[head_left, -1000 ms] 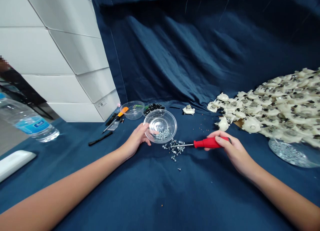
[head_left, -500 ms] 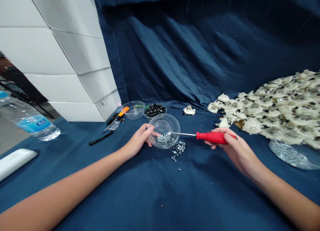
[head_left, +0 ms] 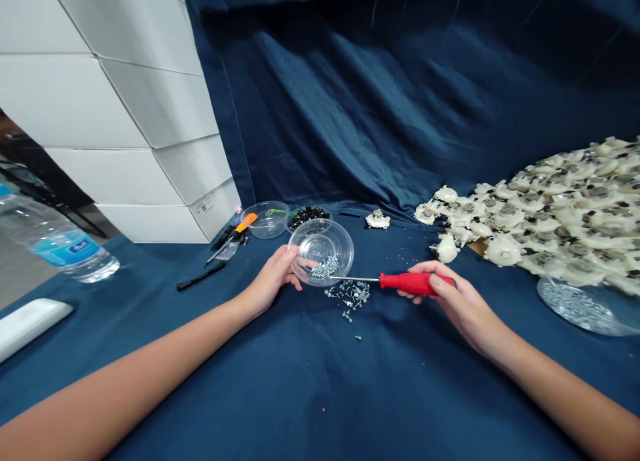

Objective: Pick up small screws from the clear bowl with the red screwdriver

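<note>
My left hand [head_left: 279, 272] is closed on the left rim of a clear plastic bowl [head_left: 342, 242], which tilts toward me. Small silver screws [head_left: 325, 268] lie in the bowl's lower part. In my right hand [head_left: 445, 289] is a screwdriver [head_left: 406, 282] with a red handle, held level and pointing left. Its metal tip reaches the screws at the bowl's near edge; whether it touches one I cannot tell. Just below the bowl, a loose pile of screws [head_left: 354, 294] lies on the blue cloth, with a single screw [head_left: 358, 338] nearer me.
Behind the bowl stand a container of black parts [head_left: 309, 216] and a clear dish [head_left: 267, 221]. An orange-handled tool [head_left: 246, 222] and a black stick [head_left: 201, 276] lie left. Cream plastic parts [head_left: 550, 214] heap at right, beside a bag of screws [head_left: 575, 304]. White boxes [head_left: 165, 174] and a bottle [head_left: 75, 248] stand left.
The bowl has moved slightly left and up in the view with my left hand. The screwdriver has shifted left and its tip sits lower, at the bowl's near edge.
</note>
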### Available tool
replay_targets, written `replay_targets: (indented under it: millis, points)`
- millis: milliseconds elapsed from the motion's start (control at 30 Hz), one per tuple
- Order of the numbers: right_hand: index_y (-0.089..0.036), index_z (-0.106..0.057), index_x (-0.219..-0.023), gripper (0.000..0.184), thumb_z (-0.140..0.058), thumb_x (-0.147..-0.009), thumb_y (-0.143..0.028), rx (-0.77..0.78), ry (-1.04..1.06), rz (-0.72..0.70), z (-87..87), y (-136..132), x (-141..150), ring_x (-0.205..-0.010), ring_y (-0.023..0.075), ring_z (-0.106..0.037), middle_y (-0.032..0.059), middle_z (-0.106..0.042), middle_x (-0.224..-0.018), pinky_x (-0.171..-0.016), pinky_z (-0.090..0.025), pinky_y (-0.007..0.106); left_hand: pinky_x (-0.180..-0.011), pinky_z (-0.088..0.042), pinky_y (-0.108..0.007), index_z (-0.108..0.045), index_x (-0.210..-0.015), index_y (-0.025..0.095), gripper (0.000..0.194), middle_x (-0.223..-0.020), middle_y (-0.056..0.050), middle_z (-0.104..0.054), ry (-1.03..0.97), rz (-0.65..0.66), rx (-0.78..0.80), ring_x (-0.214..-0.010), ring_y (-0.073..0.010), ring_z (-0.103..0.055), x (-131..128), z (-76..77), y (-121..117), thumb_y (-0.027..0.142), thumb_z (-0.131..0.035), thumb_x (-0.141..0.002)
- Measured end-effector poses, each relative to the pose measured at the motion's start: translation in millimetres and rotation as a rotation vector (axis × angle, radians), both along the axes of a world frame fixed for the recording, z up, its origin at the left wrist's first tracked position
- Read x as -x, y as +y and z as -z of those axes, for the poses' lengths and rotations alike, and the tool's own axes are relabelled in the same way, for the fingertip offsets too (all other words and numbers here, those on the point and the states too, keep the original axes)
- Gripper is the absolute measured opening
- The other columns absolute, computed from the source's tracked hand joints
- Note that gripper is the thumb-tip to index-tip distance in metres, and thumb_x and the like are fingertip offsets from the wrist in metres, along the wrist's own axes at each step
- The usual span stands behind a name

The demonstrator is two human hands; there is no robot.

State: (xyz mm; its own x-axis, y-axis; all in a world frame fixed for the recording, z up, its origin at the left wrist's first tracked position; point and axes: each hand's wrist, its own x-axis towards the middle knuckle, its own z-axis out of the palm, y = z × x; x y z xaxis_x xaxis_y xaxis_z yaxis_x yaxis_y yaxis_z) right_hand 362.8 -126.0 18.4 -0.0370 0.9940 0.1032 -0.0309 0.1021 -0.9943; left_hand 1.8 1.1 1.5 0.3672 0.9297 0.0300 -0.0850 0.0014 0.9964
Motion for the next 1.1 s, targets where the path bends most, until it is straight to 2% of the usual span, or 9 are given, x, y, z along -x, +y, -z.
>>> replay_targets:
  millis: [100, 267, 533, 800, 867, 967, 1033, 1100]
  points:
    - [-0.022, -0.074, -0.118, 0.035, -0.070, -0.105, -0.054, 0.004, 0.003, -0.026, 3.2, 2, 1, -0.090, 0.0253, -0.073, 0.0091, -0.084, -0.103, -0.082, -0.055, 0.036, -0.059, -0.061, -0.027, -0.056, -0.121, 0.017, 0.061, -0.113, -0.017, -0.083, 0.018, 0.003, -0.015, -0.075, -0.0196, -0.078, -1, 0.2, 0, 0.071, -0.072, -0.096]
    - [-0.023, -0.075, -0.115, 0.032, -0.063, -0.108, -0.051, 0.027, 0.141, -0.036, 1.0, 3, -8, -0.088, 0.0243, -0.073, 0.0068, -0.082, -0.094, -0.084, -0.055, 0.034, -0.057, -0.061, -0.028, -0.054, -0.122, 0.017, 0.065, -0.110, -0.016, -0.082, -0.008, -0.035, 0.003, -0.076, -0.0214, -0.079, -1, -1.2, -1, 0.074, -0.071, -0.094]
    - [-0.021, -0.075, -0.115, 0.035, -0.069, -0.106, -0.054, 0.053, -0.034, -0.074, 8.2, 5, -2, -0.090, 0.0263, -0.073, 0.0098, -0.085, -0.101, -0.081, -0.052, 0.036, -0.056, -0.061, -0.028, -0.054, -0.121, 0.018, 0.067, -0.107, -0.016, -0.082, -0.007, -0.047, 0.009, -0.076, -0.0221, -0.079, -2, -2.8, -1, 0.077, -0.071, -0.093]
    - [-0.022, -0.077, -0.117, 0.035, -0.061, -0.110, -0.051, 0.054, 0.174, -0.049, -4.3, 1, -9, -0.088, 0.0263, -0.074, 0.0084, -0.082, -0.093, -0.082, -0.054, 0.036, -0.057, -0.060, -0.028, -0.053, -0.120, 0.018, 0.069, -0.112, -0.017, -0.083, 0.028, -0.026, -0.005, -0.074, -0.0198, -0.077, -2, -2.2, -2, 0.078, -0.073, -0.091]
    - [-0.023, -0.076, -0.121, 0.038, -0.059, -0.110, -0.055, 0.043, 0.186, -0.029, -2.7, 2, -12, -0.092, 0.0277, -0.075, 0.0097, -0.083, -0.101, -0.083, -0.055, 0.037, -0.057, -0.060, -0.027, -0.054, -0.119, 0.018, 0.068, -0.111, -0.016, -0.083, 0.049, -0.018, -0.015, -0.073, -0.0189, -0.076, -3, -2.4, -3, 0.077, -0.072, -0.091]
    - [-0.026, -0.076, -0.122, 0.035, -0.072, -0.103, -0.055, -0.039, 0.034, 0.076, 2.9, 3, -15, -0.099, 0.0297, -0.075, 0.0087, -0.083, -0.111, -0.086, -0.055, 0.038, -0.058, -0.059, -0.027, -0.054, -0.118, 0.018, 0.066, -0.109, -0.015, -0.083, 0.067, -0.012, -0.028, -0.072, -0.0181, -0.076, -4, -3.0, -4, 0.077, -0.072, -0.092]
    - [-0.028, -0.076, -0.123, 0.033, -0.076, -0.101, -0.052, -0.099, -0.042, 0.131, 5.1, 2, -16, -0.101, 0.0307, -0.074, 0.0076, -0.083, -0.110, -0.090, -0.055, 0.039, -0.058, -0.059, -0.027, -0.054, -0.117, 0.018, 0.065, -0.110, -0.016, -0.083, 0.069, -0.008, -0.032, -0.072, -0.0179, -0.075, -4, -2.9, -4, 0.076, -0.072, -0.093]
    - [-0.029, -0.075, -0.124, 0.031, -0.074, -0.103, -0.052, -0.119, -0.002, 0.118, 4.6, 2, -16, -0.102, 0.0326, -0.075, 0.0075, -0.083, -0.108, -0.092, -0.055, 0.042, -0.058, -0.060, -0.027, -0.054, -0.118, 0.018, 0.064, -0.111, -0.016, -0.083, 0.066, -0.011, -0.031, -0.072, -0.0178, -0.075, -3, -2.4, -3, 0.076, -0.071, -0.093]
